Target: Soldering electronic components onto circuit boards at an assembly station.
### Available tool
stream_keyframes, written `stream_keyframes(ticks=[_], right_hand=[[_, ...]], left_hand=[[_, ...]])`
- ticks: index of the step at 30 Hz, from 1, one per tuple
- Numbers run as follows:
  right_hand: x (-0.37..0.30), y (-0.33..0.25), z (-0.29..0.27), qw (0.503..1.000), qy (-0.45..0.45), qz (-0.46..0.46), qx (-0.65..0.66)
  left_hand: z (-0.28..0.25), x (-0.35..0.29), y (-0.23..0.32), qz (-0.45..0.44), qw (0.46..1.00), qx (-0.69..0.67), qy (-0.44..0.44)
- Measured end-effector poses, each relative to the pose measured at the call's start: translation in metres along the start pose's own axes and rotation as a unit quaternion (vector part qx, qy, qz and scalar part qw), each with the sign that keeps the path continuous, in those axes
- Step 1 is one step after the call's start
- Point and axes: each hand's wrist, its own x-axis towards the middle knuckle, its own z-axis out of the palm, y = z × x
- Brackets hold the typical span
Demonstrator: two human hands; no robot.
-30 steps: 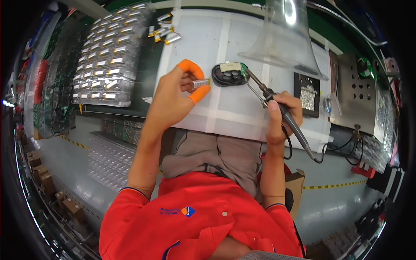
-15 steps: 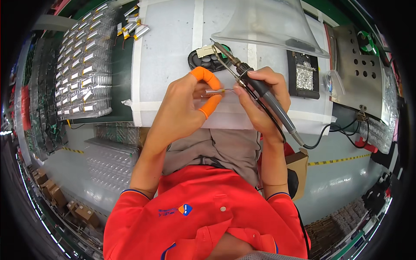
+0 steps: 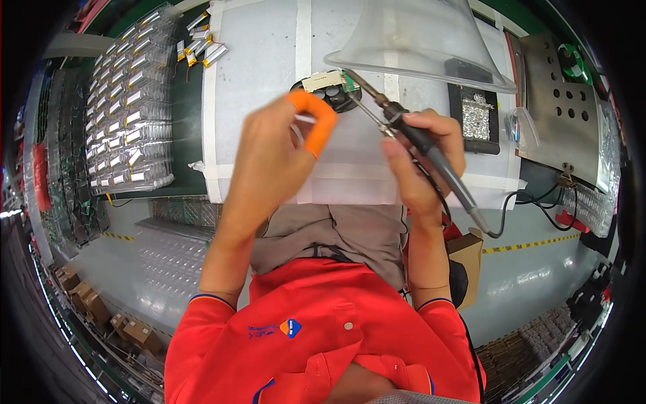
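My right hand (image 3: pixel 431 155) is closed round a grey-and-black soldering iron (image 3: pixel 431 153), with a thin metal tube (image 3: pixel 369 111) running alongside it. The iron's tip reaches the green circuit board (image 3: pixel 349 83), which lies with a cream strip (image 3: pixel 323 81) on a black rounded holder (image 3: pixel 344 104). Left of the holder, my left hand (image 3: pixel 282 148) wears orange finger covers and is smeared by motion. Its thumb and forefinger curl together; the small silver battery cell seen there half a second ago is mostly hidden, only a pale edge showing between the fingers.
Clear trays with silver cells (image 3: pixel 128 108) are stacked at the left, beside several loose battery cells (image 3: pixel 200 47). A translucent hood (image 3: pixel 417 40) overhangs the back. To the right are a black tray of silvery bits (image 3: pixel 475 121), a perforated metal box (image 3: pixel 558 101) and the iron's cable (image 3: pixel 505 212).
My left hand has moved up and slightly left, turning so the cell is now mostly hidden. My right hand has shifted right with the iron, its tip now at the green board.
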Motion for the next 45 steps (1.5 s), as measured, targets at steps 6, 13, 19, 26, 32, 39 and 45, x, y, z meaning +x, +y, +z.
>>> stream_keyframes(ticks=[6, 13, 19, 26, 32, 39, 45], right_hand=[[0.001, 0.006, 0.002, 0.987, 0.132, 0.023, 0.087], [0.004, 0.011, 0.002, 0.985, 0.105, 0.056, 0.123], [0.01, 0.009, 0.005, 0.984, 0.105, 0.074, 0.122], [0.01, 0.006, 0.007, 0.985, 0.095, 0.091, 0.109], [0.011, 0.008, 0.006, 0.985, 0.111, 0.071, 0.114], [0.01, 0.007, 0.007, 0.983, 0.116, 0.071, 0.124], [0.009, 0.007, 0.006, 0.983, 0.109, 0.081, 0.12]], left_hand=[[-0.001, 0.042, -0.023, 0.134, 0.986, 0.074, 0.06], [0.006, 0.05, -0.03, 0.107, 0.991, 0.076, 0.028], [0.008, 0.052, -0.032, 0.14, 0.986, 0.077, 0.056], [0.008, 0.052, -0.031, 0.16, 0.982, 0.082, 0.06], [0.007, 0.054, -0.03, 0.162, 0.981, 0.092, 0.049], [0.004, 0.053, -0.026, 0.162, 0.976, 0.14, 0.026], [0.002, 0.054, -0.024, 0.172, 0.972, 0.16, 0.015]])
